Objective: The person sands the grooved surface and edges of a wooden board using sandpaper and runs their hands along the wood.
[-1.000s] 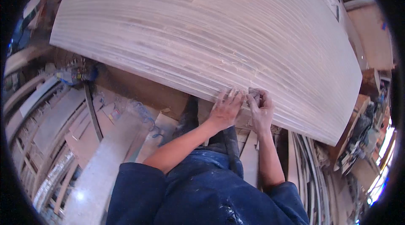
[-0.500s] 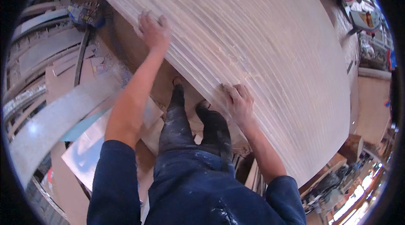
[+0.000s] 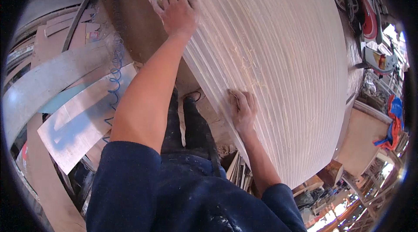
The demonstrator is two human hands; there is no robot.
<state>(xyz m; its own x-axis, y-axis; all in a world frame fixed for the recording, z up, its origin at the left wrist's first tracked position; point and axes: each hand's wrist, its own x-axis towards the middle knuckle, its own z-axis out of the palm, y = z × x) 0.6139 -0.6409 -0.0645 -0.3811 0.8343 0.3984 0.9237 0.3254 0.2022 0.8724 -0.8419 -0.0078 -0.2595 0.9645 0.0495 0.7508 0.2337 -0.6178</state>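
A large pale panel (image 3: 296, 71), ribbed with long parallel grooves and dusty, stretches in front of me. My left hand (image 3: 179, 12) rests on its near edge, fingers spread and dusty; a small yellowish patch shows by the fingertips, too little to name. Lower down the same edge, my right hand (image 3: 244, 110) presses on the grooves with its fingers bent together. A thin brownish edge shows at those fingertips, but what it belongs to is hidden. Light shavings or dust (image 3: 252, 64) lie on the panel between and beyond my hands.
To the left are a blue coiled hose (image 3: 115, 77), a board with blue paint (image 3: 72, 123), a curved pale strip (image 3: 48, 79) and stacked offcuts. A red motorcycle (image 3: 368, 14) stands at the far right, above a brown board (image 3: 361, 140) and an orange-blue cloth (image 3: 394, 123).
My left hand has shifted along the panel's near edge, away from me, and spread its fingers. My right hand stays near its former place. The camera view has turned and moved.
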